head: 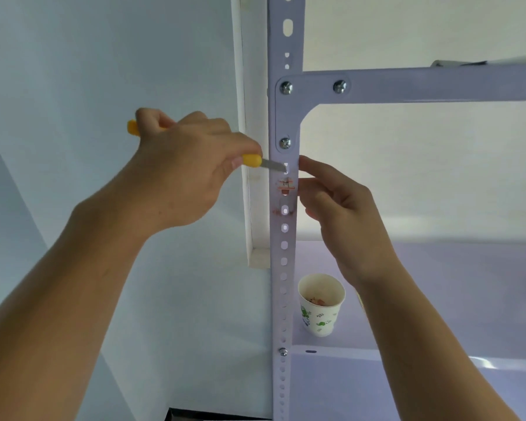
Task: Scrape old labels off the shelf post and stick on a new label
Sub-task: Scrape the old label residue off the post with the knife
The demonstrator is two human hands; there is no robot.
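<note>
A white perforated shelf post (284, 247) runs up the middle of the view. A round, torn old label (285, 184) with red lines sticks to it, and reddish residue (276, 211) lies a little below. My left hand (182, 171) grips a yellow-handled knife (251, 161); its blade tip touches the post just above the label. My right hand (337, 202) is at the post's right edge beside the label, forefinger tip on the edge and the other fingers curled, holding nothing that I can see.
A paper cup (321, 305) with green leaf print stands on the shelf board (438, 299) right of the post, with label scraps inside. A horizontal beam (438, 85) is bolted to the post above. A white frame (249, 177) and wall lie left.
</note>
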